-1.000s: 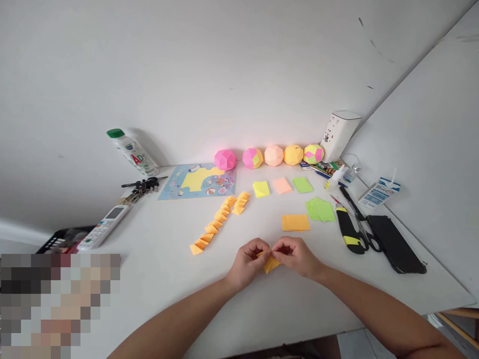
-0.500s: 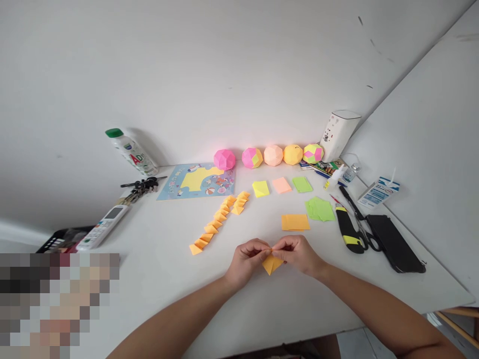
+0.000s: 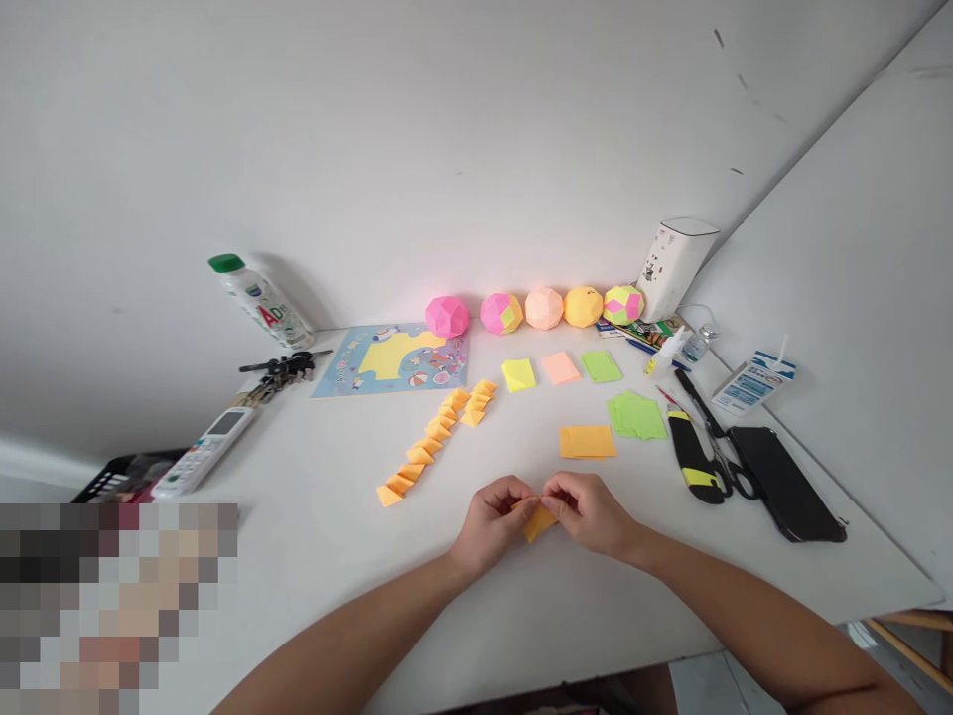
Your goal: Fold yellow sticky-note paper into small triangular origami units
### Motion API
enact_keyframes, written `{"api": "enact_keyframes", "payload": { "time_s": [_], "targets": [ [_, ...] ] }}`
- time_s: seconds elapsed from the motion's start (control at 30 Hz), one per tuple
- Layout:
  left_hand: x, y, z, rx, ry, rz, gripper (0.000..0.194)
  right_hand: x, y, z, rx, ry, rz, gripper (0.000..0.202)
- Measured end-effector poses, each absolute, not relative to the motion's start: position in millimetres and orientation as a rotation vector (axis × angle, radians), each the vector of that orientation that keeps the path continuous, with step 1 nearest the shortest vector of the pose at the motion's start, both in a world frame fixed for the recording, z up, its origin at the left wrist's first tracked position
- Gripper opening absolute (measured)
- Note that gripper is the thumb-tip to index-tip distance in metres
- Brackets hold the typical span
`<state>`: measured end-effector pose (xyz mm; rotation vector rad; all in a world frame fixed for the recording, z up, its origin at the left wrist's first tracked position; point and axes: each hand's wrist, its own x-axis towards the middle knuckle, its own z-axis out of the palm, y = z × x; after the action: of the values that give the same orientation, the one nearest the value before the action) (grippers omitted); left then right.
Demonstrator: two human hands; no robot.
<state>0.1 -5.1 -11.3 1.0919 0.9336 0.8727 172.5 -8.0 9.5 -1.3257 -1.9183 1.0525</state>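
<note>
Between my two hands is a small folded piece of orange paper [image 3: 537, 523], partly covered by fingers. My left hand [image 3: 492, 521] pinches its left side with thumb and forefinger. On the other side my right hand [image 3: 592, 514] grips the top right edge, thumb against the paper. Just beyond the hands lies a stack of orange paper sheets [image 3: 588, 442]. To the left, a slanting row of folded orange paper pieces [image 3: 430, 447] stretches over the white table [image 3: 313, 556], with a shorter row [image 3: 478, 403] beside it.
Several faceted paper balls [image 3: 544, 310] line the wall. Yellow [image 3: 519, 375], pink [image 3: 560, 368] and green sheets [image 3: 637, 415] lie before them. At right are a utility knife [image 3: 694, 457], scissors [image 3: 734, 477] and a black pouch [image 3: 787, 485]. A bottle [image 3: 260, 301] and remote [image 3: 204, 452] stand left.
The orange paper between my fingers has turned slightly, and less of it shows below them. My right hand has shifted a little. The things on the table stay put.
</note>
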Motion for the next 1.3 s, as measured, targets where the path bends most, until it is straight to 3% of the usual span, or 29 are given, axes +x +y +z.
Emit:
{"api": "enact_keyframes", "payload": {
  "time_s": [0.57, 0.87, 1.17, 1.3],
  "targets": [
    [0.8, -1.7, -8.8, 1.01, 1.0, 0.938, 0.022, 183.8, 3.0, 23.4, -1.387, -1.942, 1.083, 0.018],
    [0.0, -3.3, -6.8, 1.307, 0.884, 0.911, 0.02, 178.1, -4.2, 17.3, -1.344, -2.085, 1.055, 0.015],
    [1.7, -3.5, -12.8, 1.164, 1.085, 0.862, 0.033, 183.8, -0.6, 18.4, -1.375, -2.15, 0.944, 0.017],
    [1.8, -2.9, -9.0, 1.098, 1.111, 0.873, 0.037, 187.9, 3.2, 20.8, -1.341, -2.131, 0.694, 0.019]
  ]
}}
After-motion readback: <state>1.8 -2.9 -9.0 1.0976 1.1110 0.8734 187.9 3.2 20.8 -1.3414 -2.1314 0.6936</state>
